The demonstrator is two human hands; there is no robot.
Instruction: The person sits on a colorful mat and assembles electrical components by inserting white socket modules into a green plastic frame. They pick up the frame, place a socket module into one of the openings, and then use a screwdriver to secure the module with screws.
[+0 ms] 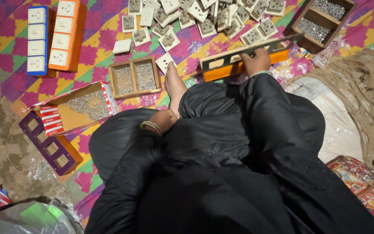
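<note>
Right hand [256, 60] grips the long orange wooden switchboard box with a pale cut-out front plate [239, 60], fingers closed over its near edge. The box lies tilted on the patterned pink-and-yellow mat [96, 41], just below the heap of white socket modules [204, 17]. Left hand [164, 119] rests against the bare foot [174, 84]; its fingers are hidden, so the grip cannot be told. Left of the box sits a small two-compartment wooden tray of screws [135, 77].

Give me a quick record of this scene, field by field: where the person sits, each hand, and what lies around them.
Setting: person in black clothing seated on a patterned mat
Right hand: grips an orange board with cutouts
Left hand: rests beside the bare foot, holds nothing visible
Ahead: pile of white switch modules
Left side: wooden screw tray, purple board, filled orange board
</note>
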